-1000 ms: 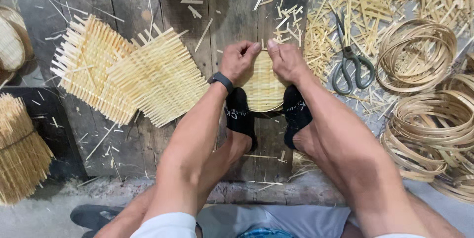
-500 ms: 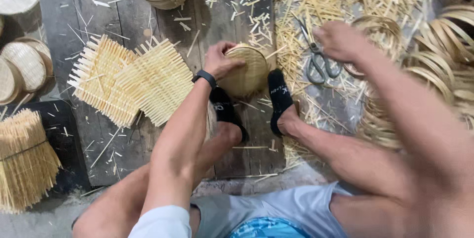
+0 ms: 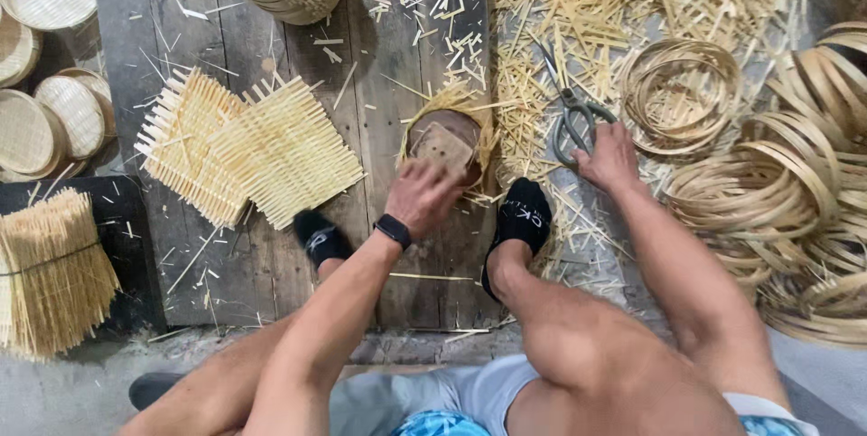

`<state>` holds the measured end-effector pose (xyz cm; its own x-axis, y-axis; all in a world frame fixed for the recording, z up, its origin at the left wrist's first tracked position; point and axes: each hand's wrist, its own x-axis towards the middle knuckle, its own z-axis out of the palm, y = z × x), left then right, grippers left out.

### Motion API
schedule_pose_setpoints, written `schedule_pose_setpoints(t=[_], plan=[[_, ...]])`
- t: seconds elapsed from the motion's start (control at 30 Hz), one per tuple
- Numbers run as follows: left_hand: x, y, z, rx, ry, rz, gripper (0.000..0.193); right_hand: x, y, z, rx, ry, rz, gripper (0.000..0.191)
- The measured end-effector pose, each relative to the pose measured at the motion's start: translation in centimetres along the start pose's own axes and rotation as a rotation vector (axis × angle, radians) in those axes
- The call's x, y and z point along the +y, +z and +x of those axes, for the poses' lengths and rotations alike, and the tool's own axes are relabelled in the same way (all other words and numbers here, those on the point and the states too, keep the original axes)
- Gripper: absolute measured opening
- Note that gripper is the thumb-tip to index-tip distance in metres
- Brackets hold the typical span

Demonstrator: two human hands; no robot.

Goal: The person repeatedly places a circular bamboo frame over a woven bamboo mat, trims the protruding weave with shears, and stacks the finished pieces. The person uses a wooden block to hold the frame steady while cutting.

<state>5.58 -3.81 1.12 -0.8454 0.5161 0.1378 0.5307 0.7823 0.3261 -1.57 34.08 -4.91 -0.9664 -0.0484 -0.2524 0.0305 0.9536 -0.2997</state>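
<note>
Between the feet: the small round woven piece [image 3: 444, 142] sits on the dark plank floor [image 3: 226, 29], frayed strips sticking out round its rim, a flat wooden block on top of it.
Left hand: my left hand [image 3: 421, 196] is curled down over the near edge of that piece, fingers bent and pressing it to the boards. Looks pinned rather than gripped; I can't see the fingertips well enough to say more.
Right hand: my right hand [image 3: 609, 158] is out to the right, fingers half spread, lying on the near handles of the scissors [image 3: 570, 115]. Touching them, not closed round them as far as I can tell.
Risk, slip: one hand alone holds the woven piece, so I'd judge it could skid or turn on the planks, and the loose strips could spring out.
Risk, blades: the scissors lie in a thick litter of bamboo offcuts [image 3: 632, 2]; a blind grab could catch the blades or drag splinters into the palm.
Risk, feet: both feet in black socks [image 3: 522, 219] are close by, so a dropped point could land on them.
Left side: square woven mats [image 3: 257, 151] and a tied bundle of sticks [image 3: 50, 269], well apart.
Right side: coiled bamboo hoops [image 3: 777, 192], just beside the reaching arm; a sweep could knock them.
</note>
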Motion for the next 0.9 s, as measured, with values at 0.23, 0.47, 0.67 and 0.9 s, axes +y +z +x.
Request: schedule_pose_setpoints(t=[0.23, 0.47, 0.67, 0.9], plan=[[-0.1, 1.1, 5.9, 0.001, -0.488, -0.099, 0.123, 1.4, 3.0, 3.0, -0.272, 0.305, 0.139, 0.076], [-1.7, 0.8, 7.1, 0.111, -0.466, -0.098, 0.119, 1.2, 2.1, 1.3, -0.389, 0.179, 0.69, 0.051], [-2.2, 2.2, 7.9, 0.25, -0.453, -0.147, 0.12, -3.2, -0.8, -4.0, -0.519, 0.273, 0.306, 0.063], [0.4, 3.6, 7.0, 0.262, -0.643, -0.339, 0.114, -8.1, -0.3, -2.6, -0.215, -0.092, 0.0, 0.07]])
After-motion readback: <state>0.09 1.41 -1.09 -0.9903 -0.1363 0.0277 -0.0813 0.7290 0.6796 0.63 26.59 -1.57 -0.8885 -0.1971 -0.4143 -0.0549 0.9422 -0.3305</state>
